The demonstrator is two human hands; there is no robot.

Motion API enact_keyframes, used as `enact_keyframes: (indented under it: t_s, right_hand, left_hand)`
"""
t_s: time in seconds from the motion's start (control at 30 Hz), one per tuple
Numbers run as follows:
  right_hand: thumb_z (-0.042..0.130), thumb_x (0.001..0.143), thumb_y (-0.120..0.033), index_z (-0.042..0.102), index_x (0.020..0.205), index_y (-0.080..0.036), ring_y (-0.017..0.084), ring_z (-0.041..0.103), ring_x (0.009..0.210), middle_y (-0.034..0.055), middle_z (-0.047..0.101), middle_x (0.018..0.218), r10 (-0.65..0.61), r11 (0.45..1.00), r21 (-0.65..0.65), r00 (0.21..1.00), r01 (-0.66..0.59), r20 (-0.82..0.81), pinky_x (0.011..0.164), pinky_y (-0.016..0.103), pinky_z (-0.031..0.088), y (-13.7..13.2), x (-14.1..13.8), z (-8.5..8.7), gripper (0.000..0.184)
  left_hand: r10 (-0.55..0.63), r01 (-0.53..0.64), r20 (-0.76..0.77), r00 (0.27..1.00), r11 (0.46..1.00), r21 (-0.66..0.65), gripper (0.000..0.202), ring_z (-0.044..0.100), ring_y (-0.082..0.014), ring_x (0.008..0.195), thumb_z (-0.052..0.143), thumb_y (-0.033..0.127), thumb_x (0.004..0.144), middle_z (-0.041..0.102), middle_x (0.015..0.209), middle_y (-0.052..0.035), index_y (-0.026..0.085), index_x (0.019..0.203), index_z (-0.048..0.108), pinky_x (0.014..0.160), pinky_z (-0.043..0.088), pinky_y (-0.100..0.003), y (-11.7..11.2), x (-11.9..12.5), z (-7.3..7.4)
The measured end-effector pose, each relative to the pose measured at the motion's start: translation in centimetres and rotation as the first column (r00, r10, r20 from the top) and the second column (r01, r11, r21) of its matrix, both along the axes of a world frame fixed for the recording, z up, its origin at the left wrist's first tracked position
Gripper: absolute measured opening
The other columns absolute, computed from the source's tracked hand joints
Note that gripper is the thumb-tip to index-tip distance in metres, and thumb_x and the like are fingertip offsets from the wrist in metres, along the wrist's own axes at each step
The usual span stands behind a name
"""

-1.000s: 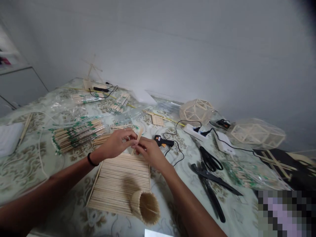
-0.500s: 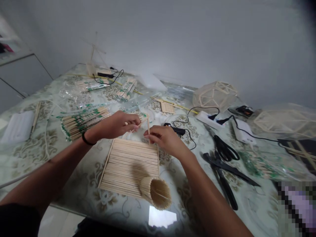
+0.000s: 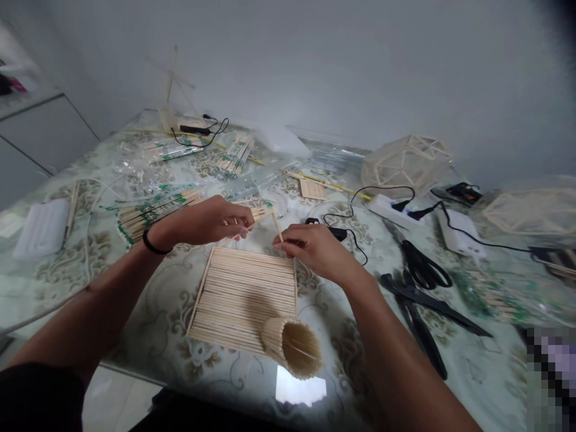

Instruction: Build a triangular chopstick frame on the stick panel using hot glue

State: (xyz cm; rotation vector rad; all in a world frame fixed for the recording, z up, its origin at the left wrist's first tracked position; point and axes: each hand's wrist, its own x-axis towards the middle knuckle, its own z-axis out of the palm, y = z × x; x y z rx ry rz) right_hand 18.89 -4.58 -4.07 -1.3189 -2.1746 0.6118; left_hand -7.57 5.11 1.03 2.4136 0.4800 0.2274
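1. Plain grey wall (image 3: 288, 72) rises behind your desk (image 3: 153, 318), whose pale top carries a brown scroll pattern.
2. Your right hand (image 3: 319, 252) has its fingers pinched on the lower end of a thin wooden stick (image 3: 278, 226), which leans up and leftward near the far right corner of the slatted panel (image 3: 243, 288).
3. Your left hand (image 3: 213, 219) has its fingers curled on a second stick (image 3: 261, 220); the two sticks meet in a peak between your hands. How far the second one runs inside your grip is hidden.
4. Flat on the desk, just on your side of both hands, is that panel, with a stick-built cup (image 3: 272, 339) at its near right corner, mouth facing you.
5. Just beyond your right hand lies a black glue gun (image 3: 336, 233), partly covered.
6. Farther right are black scissors (image 3: 423, 264), a crossed black hand tool (image 3: 411, 291) and a white power strip (image 3: 391, 211) with plugs in it.
7. Behind your left forearm sits a bagged stick bundle (image 3: 135, 225).
8. Toward the wall, you have a small wooden square (image 3: 312, 189) and a faceted stick frame (image 3: 407, 163).
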Motion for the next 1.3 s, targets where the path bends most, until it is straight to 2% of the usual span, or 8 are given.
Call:
enact_keyframes:
  t_s: [0.37, 0.77, 0.97, 1.17, 1.3]
  right_hand:
    - [0.070, 0.099, -0.022, 0.078, 0.082, -0.018, 0.013, 0.064, 0.064, 0.0010, 0.073, 0.072, -0.007, 0.999, -0.031, 0.998, 0.009, 0.055, 0.071, 0.027, 0.042, -0.20, 0.33, 0.14, 0.019]
    - [0.071, 0.098, -0.025, 0.079, 0.082, -0.017, 0.013, 0.064, 0.063, 0.0034, 0.074, 0.075, -0.002, 0.998, -0.061, 0.999, 0.004, 0.036, 0.066, 0.026, 0.043, -0.20, 0.34, 0.03, 0.019]
    - [0.070, 0.098, -0.024, 0.080, 0.084, -0.017, 0.014, 0.066, 0.064, 0.0036, 0.074, 0.076, 0.002, 0.996, -0.094, 1.000, -0.001, 0.006, 0.066, 0.026, 0.044, -0.31, 0.51, 0.10, 0.019]
    - [0.071, 0.097, -0.025, 0.079, 0.081, -0.018, 0.014, 0.064, 0.062, 0.0022, 0.073, 0.072, 0.010, 0.995, -0.096, 1.000, -0.012, -0.024, 0.065, 0.026, 0.044, -0.49, 0.66, 0.11, 0.020]
    - [0.071, 0.097, -0.024, 0.078, 0.077, -0.018, 0.014, 0.064, 0.062, 0.0020, 0.072, 0.069, 0.008, 0.996, -0.089, 1.000, -0.010, -0.016, 0.065, 0.026, 0.043, -0.48, 0.69, 0.21, 0.022]
  left_hand:
    - [-0.021, 0.021, -0.017, 1.000, 1.000, -0.002, 0.018, 0.062, -0.0074, 0.067, 0.054, 0.023, 0.100, 0.070, 0.080, 0.0013, 0.017, 0.088, 0.066, 0.066, 0.040, -0.019, -0.18, 0.10, 0.24]
    - [-0.077, 0.075, -0.021, 0.997, 0.995, -0.065, 0.013, 0.070, -0.0092, 0.074, 0.053, 0.020, 0.099, 0.076, 0.088, -0.0027, 0.017, 0.095, 0.065, 0.069, 0.047, -0.017, 0.40, -0.29, -0.18]
    - [-0.066, 0.063, -0.032, 0.997, 0.995, -0.073, 0.015, 0.068, -0.0083, 0.074, 0.052, 0.022, 0.100, 0.075, 0.087, -0.0019, 0.017, 0.093, 0.065, 0.071, 0.046, -0.017, 0.44, -0.55, 0.11]
    - [-0.077, 0.077, -0.009, 0.997, 0.996, -0.053, 0.016, 0.062, -0.0068, 0.064, 0.055, 0.021, 0.098, 0.072, 0.080, -0.0006, 0.016, 0.088, 0.066, 0.062, 0.041, -0.016, 0.23, -0.34, 0.20]
    - [-0.077, 0.077, -0.012, 0.997, 0.996, -0.043, 0.016, 0.061, -0.0067, 0.064, 0.054, 0.020, 0.099, 0.071, 0.079, -0.0001, 0.017, 0.087, 0.065, 0.063, 0.041, -0.017, -0.03, -0.19, 0.11]
